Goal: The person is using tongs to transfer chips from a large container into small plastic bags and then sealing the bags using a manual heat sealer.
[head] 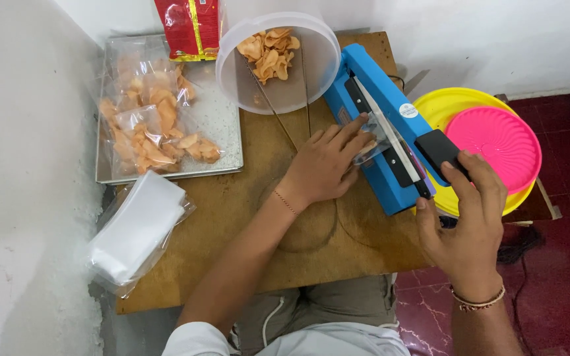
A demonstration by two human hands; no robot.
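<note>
A blue heat sealer (pixel 377 105) lies slanted on the wooden table (pixel 245 217). My left hand (pixel 324 165) rests flat beside it and holds a small clear plastic bag (pixel 377 142) in the sealer's jaw. At the sealer's near end my right hand (pixel 463 217) has its fingers on the black handle (pixel 438 148) of the sealer arm, which is down on the bag.
A clear round tub (pixel 278 92) with orange chips and long metal tongs stands behind the left hand. A metal tray (pixel 222 118) with filled chip bags lies at the left, a stack of empty bags (pixel 136 231) near it. Yellow and pink plates (pixel 496 142) sit at the right.
</note>
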